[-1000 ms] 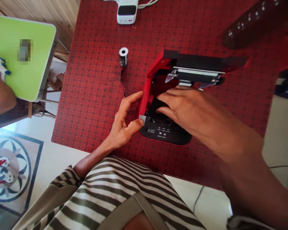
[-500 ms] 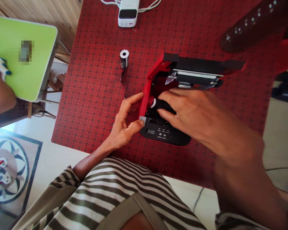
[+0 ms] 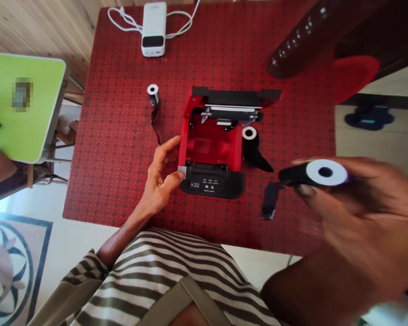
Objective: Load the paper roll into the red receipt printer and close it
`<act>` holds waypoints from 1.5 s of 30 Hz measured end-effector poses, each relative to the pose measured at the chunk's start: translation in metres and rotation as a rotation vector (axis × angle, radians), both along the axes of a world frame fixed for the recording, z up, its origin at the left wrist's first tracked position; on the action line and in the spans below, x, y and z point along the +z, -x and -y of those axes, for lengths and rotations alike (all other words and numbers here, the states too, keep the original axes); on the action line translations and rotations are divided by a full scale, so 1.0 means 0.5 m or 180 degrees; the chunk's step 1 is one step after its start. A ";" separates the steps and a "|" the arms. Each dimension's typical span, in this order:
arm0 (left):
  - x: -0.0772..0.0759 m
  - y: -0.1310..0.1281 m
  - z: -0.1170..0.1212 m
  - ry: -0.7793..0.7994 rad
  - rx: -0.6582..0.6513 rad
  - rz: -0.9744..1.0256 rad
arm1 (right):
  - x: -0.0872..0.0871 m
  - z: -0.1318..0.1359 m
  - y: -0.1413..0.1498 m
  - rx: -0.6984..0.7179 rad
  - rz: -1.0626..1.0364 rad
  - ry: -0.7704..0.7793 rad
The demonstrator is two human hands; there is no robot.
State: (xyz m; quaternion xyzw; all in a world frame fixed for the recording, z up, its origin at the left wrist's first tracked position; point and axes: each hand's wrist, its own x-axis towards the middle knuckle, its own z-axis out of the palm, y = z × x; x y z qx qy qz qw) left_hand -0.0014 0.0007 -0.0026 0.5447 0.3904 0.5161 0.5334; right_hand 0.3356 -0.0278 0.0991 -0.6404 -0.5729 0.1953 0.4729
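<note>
A red and black receipt printer [image 3: 212, 179] stands on the table with its lid raised and its red paper bay bare. My left hand [image 3: 160, 185] grips its left side, thumb on the grey latch at the front corner. To the right of the printer, my right hand [image 3: 367, 213] is closed around a paper roll [image 3: 313, 172] with a white end and a dark outer layer. A dark loose tail hangs from that roll. Another dark paper roll [image 3: 250, 147], tail trailing, stands beside the printer's right wall.
A smaller roll [image 3: 153, 98] with a dark strip stands left of the printer. At the back are a white power bank [image 3: 154, 27] with cables and a dark bottle [image 3: 299, 40]. A green table [image 3: 23, 131] and another person's arm [image 3: 0, 167] are at the left.
My right hand has come out of the printer's bay and moved right, carrying the paper roll. The view has shifted, revealing the roll beside the printer. My left hand keeps its hold.
</note>
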 end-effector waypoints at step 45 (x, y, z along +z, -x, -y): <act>0.005 0.001 -0.002 0.0071 -0.0068 0.0021 | -0.171 -0.240 -0.011 0.0978 0.0288 0.1013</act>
